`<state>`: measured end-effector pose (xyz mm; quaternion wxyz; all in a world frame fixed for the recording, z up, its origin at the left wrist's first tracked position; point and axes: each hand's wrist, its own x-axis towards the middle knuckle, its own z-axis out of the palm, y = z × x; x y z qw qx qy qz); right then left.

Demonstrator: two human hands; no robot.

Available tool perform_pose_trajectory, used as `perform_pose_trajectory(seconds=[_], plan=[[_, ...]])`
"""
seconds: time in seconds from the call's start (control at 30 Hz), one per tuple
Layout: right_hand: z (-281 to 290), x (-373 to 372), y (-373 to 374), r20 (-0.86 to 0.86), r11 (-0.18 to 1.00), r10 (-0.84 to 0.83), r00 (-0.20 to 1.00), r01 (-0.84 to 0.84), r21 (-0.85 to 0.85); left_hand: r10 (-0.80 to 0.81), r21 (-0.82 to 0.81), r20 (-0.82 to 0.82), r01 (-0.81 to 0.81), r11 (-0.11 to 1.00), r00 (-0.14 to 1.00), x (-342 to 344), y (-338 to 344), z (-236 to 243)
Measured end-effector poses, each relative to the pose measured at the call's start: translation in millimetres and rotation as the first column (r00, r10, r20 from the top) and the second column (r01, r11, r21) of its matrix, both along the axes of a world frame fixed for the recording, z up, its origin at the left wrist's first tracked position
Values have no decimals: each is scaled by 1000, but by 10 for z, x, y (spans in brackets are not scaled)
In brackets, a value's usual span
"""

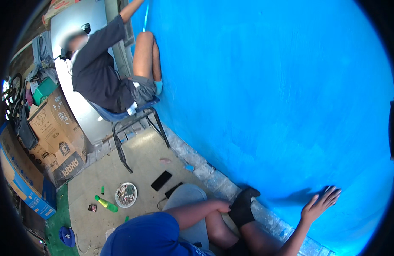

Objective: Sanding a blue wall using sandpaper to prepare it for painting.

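Note:
At the lower middle, my left arm comes out of a blue sleeve, and my left hand (223,206) rests with curled fingers by my bent leg and black-socked foot (241,211). What, if anything, those fingers hold is hidden. My right hand (320,200) is held up at the blue wall (273,106), fingers extended and empty, its shadow beside it. I cannot tell whether it touches. A grey rounded seat (184,194) is under my left arm. Two dark phones (161,181), a plate of small mixed bits (120,194) and a green bottle (106,203) lie nearby.
A co-worker (96,70) sits on a dark metal-framed chair (119,143), arm raised along the wall's far edge. Cardboard boxes (56,128), piled clutter and a bicycle wheel stand left. A blue cap (67,235) lies lower left. A rough concrete ledge (203,170) runs along the wall's foot.

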<state>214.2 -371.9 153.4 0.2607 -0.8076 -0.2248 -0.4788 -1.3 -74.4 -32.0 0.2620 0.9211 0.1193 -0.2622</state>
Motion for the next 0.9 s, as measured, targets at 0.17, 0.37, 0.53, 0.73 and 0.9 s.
perform_pose_trajectory(seconds=[0.17,0.37,0.53,0.73,0.9], plan=[[219,-30,89,-6,990,75,997,-74,119,68,29,-31,-67,997,997,-31,113,-137],[-541,147,20,30,997,-12,999,14,-72,46,46,-8,-45,998,999,47,25,54],[343,-32,38,13,984,143,990,-144,105,33,15,-25,-32,999,999,-49,96,-33],[-791,47,133,19,999,-6,1000,7,-34,72,89,-20,-70,994,997,-29,2,43],[73,23,38,28,999,-36,999,37,-9,18,151,-43,-11,988,999,-27,22,83]])
